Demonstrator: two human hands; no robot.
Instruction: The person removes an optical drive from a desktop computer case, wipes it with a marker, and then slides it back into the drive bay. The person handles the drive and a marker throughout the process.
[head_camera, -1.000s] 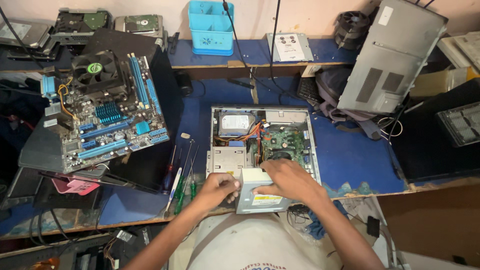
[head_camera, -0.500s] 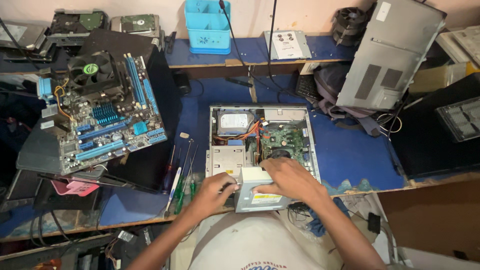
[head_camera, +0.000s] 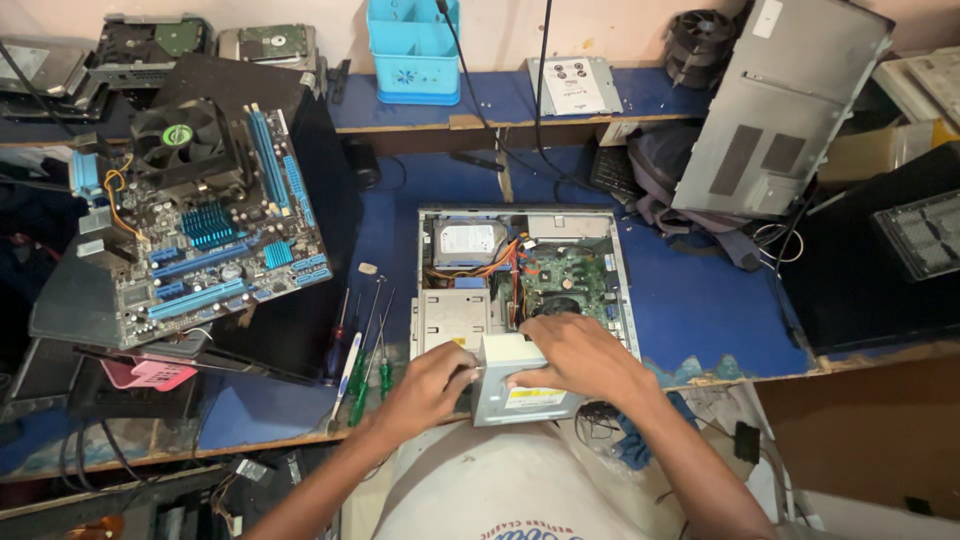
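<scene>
Little has shifted since the earlier frames: both hands remain on the grey optical drive (head_camera: 525, 392) at the near end of the open computer case (head_camera: 520, 290), and only the view has drifted slightly. That drive sits at the front edge of the case, its labelled near face overhanging the surface's edge toward the person.

Gripping the drive's left side, the left hand (head_camera: 432, 385) has its fingers curled against the metal, while the right hand (head_camera: 578, 358) lies flat across the top with fingers spread and fingertips pressing down at the near edge. Whether the drive is sliding in or out, the pictures do not show.

To handle this well, I judge the drive should be kept level and square to its bay, both hands moving it evenly so it does not jam against the bay's sheet-metal walls, and the orange cables (head_camera: 500, 262) behind it kept free of pinching.

Deeper inside the case sit a hard disk (head_camera: 468, 240) and the green mainboard (head_camera: 565, 275). Just left of the case, several screwdrivers (head_camera: 358, 350) lie on the blue surface (head_camera: 690, 300). Further left, a bare motherboard (head_camera: 200, 230) with blue slots and a black fan rests on a dark box. On the shelf behind stand a blue plastic bin (head_camera: 415, 50) and loose drives, and at the right a grey case side panel (head_camera: 775, 105) leans upright.
</scene>
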